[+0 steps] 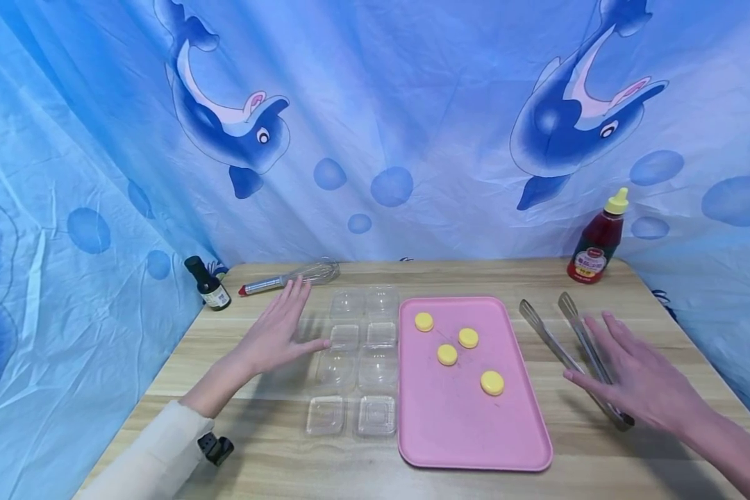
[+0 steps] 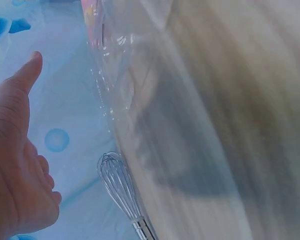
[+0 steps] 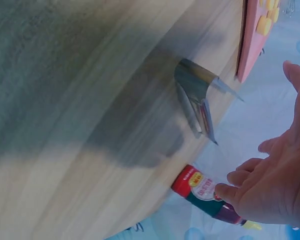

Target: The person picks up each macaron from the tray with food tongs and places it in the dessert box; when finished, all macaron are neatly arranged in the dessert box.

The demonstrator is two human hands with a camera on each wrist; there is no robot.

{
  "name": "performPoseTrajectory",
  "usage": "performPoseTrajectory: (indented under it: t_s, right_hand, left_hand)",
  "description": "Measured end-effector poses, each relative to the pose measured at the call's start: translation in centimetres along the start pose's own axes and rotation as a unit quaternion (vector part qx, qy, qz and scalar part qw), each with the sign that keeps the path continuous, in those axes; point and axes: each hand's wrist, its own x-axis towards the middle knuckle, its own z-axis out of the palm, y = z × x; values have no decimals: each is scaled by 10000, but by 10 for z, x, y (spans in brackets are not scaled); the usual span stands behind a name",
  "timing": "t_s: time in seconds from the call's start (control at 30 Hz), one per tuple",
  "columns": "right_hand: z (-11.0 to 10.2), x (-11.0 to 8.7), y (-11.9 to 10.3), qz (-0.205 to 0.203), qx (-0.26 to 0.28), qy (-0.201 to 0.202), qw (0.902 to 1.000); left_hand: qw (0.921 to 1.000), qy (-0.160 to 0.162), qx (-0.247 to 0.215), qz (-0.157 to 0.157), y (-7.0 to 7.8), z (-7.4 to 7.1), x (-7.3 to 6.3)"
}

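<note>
At lower left and right, your left hand (image 1: 280,340) and right hand (image 1: 646,378) hover spread, wooden table (image 1: 475,280) separating tongs (image 1: 546,337) from tray (image 1: 450,430).

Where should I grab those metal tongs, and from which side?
Probably across both arms of the metal tongs, just forward of the joined end, with the right hand coming down from above. The joined end lies nearest you, and the arms spread apart toward the table's far side, so squeezing there should close the tips.

High head view; low, tilted wrist views
</note>
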Motion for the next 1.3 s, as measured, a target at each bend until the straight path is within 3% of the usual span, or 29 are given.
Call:
performPoseTrajectory:
  t_s: [0.23, 0.47, 0.73, 1.0, 1.3]
  right_hand:
    - [2, 5, 1, 601, 794, -388, 9943]
    - [11, 8, 0, 995, 1505, -449, 9826]
    - [19, 15, -1, 1649, 1736, -512, 9696]
    - [34, 15, -1, 1272, 2004, 254, 9711]
    - [39, 13, -5, 1398, 1713, 728, 9725]
  left_hand:
    - [9963, 19, -853, 70, 0, 4, 27]
    - [9858, -101, -1673, 74, 2, 22, 48]
    - [9858, -99, -1628, 391, 7, 46, 60]
    - [9820, -210, -1704, 789, 18, 61, 63]
    - [9816, -379, -1663, 856, 25, 67, 66]
